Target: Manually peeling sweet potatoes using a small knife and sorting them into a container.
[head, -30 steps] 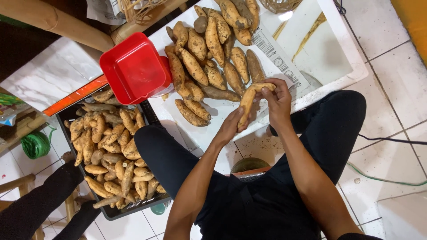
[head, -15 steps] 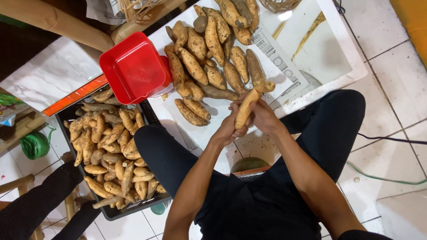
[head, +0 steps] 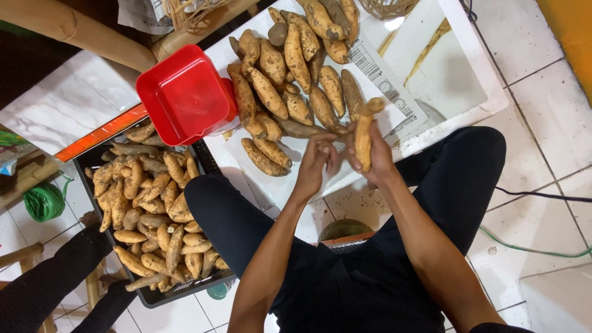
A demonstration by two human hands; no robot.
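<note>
The right hand (head: 377, 161) grips a sweet potato (head: 364, 137) upright for cleaning, the left hand (head: 316, 161) pinching near its base, the heap (head: 290, 80) lying just beyond both hands.

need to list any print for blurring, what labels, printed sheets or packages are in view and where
Printed paper sheet: lies flat on the white tray, partly under the pile of tan sweet potatoes; white, rectangular, black print and small round marks.
Crumpled printed paper: top edge, beside a woven basket; white with dark print.
Small package: far left edge, mostly cut off; pale with some colour.
No screens or signs.
</note>
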